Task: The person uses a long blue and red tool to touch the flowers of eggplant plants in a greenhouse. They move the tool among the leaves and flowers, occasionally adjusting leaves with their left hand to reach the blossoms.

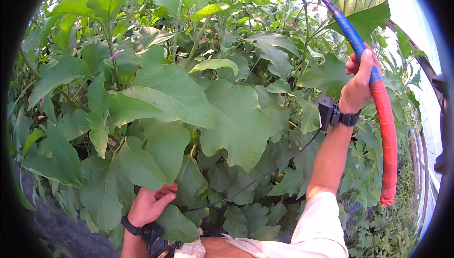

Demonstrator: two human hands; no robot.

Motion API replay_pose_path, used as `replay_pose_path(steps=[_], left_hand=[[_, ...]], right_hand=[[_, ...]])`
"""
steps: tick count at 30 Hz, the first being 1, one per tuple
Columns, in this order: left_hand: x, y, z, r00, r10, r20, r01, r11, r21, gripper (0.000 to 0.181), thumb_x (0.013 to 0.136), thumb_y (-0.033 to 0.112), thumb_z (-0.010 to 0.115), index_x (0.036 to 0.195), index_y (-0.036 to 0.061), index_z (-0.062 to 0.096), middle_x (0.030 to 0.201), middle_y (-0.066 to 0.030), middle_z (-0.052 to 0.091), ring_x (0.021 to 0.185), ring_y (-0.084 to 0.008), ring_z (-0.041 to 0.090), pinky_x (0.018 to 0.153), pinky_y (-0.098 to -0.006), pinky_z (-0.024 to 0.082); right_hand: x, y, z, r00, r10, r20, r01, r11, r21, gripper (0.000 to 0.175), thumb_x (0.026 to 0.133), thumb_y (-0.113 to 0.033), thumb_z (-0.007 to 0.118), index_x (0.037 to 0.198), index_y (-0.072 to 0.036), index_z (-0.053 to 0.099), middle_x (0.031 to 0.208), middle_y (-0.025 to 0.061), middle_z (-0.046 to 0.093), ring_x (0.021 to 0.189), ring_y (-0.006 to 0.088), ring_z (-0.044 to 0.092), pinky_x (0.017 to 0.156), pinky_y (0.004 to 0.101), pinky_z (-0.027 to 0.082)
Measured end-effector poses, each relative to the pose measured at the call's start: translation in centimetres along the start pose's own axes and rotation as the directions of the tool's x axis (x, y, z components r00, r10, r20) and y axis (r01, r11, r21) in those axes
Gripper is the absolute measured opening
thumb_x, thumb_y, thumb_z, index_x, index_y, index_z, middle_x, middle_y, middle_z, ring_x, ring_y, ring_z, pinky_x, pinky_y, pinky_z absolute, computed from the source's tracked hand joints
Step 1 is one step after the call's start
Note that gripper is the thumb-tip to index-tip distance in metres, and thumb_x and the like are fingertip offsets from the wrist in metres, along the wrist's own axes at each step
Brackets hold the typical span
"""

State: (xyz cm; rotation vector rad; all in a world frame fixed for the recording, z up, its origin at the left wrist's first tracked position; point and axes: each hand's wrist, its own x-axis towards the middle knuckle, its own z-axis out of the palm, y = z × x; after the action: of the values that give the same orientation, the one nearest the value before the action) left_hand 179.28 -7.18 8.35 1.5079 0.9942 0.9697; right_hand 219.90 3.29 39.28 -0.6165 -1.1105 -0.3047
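Up at the right, my right hand (359, 84) grips a curved rod (349, 32) wrapped in blue and red tape. The rod's thin red tip points up left beside a broad leaf (365, 8), and its thick red end hangs down outside my forearm. Low in front of my body, my left hand (152, 203) is among eggplant leaves, just under the lower edge of a drooping leaf (142, 165). Its thumb and fingers are slightly apart, with nothing visible between them. Large eggplant leaves (234, 119) lie between my two hands.
Dense eggplant plants bear small purple flowers (116, 55). A black cable (269, 171) runs from the device on my right wrist (325, 110) across the leaves towards my body. Pale plastic sheeting (425, 116) and poles (413, 173) stand at the right. Dark ground cover (67, 233) shows lower left.
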Motion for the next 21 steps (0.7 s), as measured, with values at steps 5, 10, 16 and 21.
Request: replay_pose_path(steps=[5, 10, 16, 21], left_hand=[[0.8, 0.4, 0.7, 0.999, -0.028, 0.016, 0.029, 0.998, -0.053, 0.030, 0.095, 0.004, 0.068, 0.124, -0.0025, 0.064, 0.112, -0.0111, 0.073, 0.098, -0.0177, 0.070, 0.086, -0.0309, 0.056], [1.4, 0.2, 0.7, 1.000, 0.023, 0.019, -0.020, 0.990, -0.137, 0.029, 0.096, 0.007, 0.068, 0.124, -0.0011, 0.065, 0.111, -0.0098, 0.074, 0.097, -0.0159, 0.070, 0.085, -0.0296, 0.055], [1.2, -0.9, 0.2, 0.998, -0.008, 0.067, 0.016, 0.992, -0.123, 0.029, 0.097, 0.010, 0.069, 0.124, -0.0006, 0.066, 0.111, -0.0098, 0.074, 0.097, -0.0155, 0.070, 0.085, -0.0297, 0.055], [1.5, -1.5, -0.3, 0.990, -0.043, 0.134, 0.059, 0.991, -0.121, 0.030, 0.097, 0.011, 0.069, 0.124, -0.0015, 0.065, 0.111, -0.0102, 0.074, 0.097, -0.0157, 0.070, 0.085, -0.0303, 0.055]], right_hand=[[-3.1, -3.3, -2.2, 0.993, -0.100, 0.057, 0.101, 0.995, -0.005, 0.039, 0.098, -0.026, 0.058, 0.119, 0.006, 0.066, 0.079, 0.0121, 0.067, 0.056, 0.0132, 0.057, 0.055, 0.0251, 0.045], [-3.7, -5.3, -2.9, 0.998, -0.030, 0.050, 0.027, 0.998, 0.060, 0.053, 0.098, -0.036, 0.054, 0.122, 0.011, 0.063, 0.078, 0.0127, 0.065, 0.060, 0.0142, 0.055, 0.054, 0.0260, 0.043], [-5.4, -8.8, -3.6, 0.982, -0.187, -0.029, 0.187, 0.939, 0.289, 0.063, 0.097, -0.044, 0.050, 0.123, 0.012, 0.060, 0.076, 0.0136, 0.063, 0.057, 0.0165, 0.052, 0.050, 0.0253, 0.039], [-5.1, -8.6, -1.0, 0.975, -0.152, 0.160, 0.158, 0.987, -0.024, 0.049, 0.097, -0.033, 0.053, 0.119, 0.009, 0.065, 0.073, 0.0134, 0.063, 0.052, 0.0146, 0.052, 0.052, 0.0253, 0.041]])
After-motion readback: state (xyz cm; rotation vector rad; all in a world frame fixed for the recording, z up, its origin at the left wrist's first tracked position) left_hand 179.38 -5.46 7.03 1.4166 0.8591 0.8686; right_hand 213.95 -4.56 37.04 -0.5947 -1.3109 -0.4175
